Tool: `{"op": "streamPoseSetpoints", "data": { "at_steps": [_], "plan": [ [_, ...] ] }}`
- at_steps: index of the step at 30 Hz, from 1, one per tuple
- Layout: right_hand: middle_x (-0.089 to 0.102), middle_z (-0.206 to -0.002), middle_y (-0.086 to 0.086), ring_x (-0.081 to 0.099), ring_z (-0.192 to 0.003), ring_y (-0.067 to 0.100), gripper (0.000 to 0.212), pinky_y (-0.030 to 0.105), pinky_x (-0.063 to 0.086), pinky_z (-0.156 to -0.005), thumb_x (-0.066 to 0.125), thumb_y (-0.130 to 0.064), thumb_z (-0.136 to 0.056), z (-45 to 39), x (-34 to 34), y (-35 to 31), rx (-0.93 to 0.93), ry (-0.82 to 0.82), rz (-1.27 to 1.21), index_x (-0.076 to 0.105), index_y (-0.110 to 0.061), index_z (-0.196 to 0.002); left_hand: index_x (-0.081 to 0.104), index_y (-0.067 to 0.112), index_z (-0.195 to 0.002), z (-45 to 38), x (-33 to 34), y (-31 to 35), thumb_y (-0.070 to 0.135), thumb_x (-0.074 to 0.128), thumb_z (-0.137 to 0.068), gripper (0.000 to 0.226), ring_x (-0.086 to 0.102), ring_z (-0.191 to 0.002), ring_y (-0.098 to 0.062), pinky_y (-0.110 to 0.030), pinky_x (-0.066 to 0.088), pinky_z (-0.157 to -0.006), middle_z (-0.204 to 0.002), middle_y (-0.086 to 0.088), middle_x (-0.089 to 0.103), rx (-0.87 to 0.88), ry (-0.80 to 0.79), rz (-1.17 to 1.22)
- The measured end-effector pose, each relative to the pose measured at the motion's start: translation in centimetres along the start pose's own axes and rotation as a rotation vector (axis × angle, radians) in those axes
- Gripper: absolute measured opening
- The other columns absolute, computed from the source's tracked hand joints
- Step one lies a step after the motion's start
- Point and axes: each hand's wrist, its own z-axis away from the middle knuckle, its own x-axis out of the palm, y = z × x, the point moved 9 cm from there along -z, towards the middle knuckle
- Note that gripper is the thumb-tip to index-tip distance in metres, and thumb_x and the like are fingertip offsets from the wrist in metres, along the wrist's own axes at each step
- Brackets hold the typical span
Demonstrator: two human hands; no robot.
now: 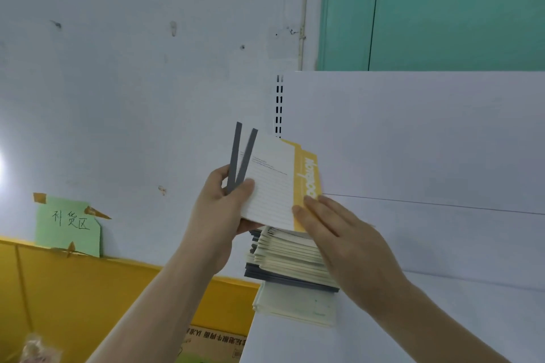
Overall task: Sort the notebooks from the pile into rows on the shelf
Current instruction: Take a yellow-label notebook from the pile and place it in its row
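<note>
head | worn, faces forward toward wall [118, 82]; close above shelf [442, 318]; single view

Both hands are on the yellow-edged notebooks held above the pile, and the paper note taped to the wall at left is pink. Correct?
Not quite: the head view shows the note is green, not pink. Both hands, left and right, are on the notebooks above the pile.

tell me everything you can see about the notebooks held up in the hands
The held notebooks are a small fanned bunch, upright above the pile. The front one shows white ruled paper with a yellow band; two grey spines splay out at left. The left hand grips their lower left; the right hand's straight fingers touch the yellow edge.
</note>
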Motion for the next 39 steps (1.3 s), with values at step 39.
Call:
{"op": "streamPoseSetpoints", "data": {
  "at_steps": [39],
  "plan": [
    [0.057,-0.131,0.013,0.054,-0.117,0.026,0.086,0.035,0.048,-0.093,0.049,-0.073,-0.083,25.6,-22.6,17.4,0.682,-0.111,0.433,0.054,-0.003,-0.132,0.025,0.034,-0.152,16.6,34.7,-6.2,0.031,0.041,-0.103,0.051,0.052,-0.09,0.0,-0.011,0.039,-0.069,-0.116,0.017,0.052,0.436,-0.456,-0.493]
  ]
}}
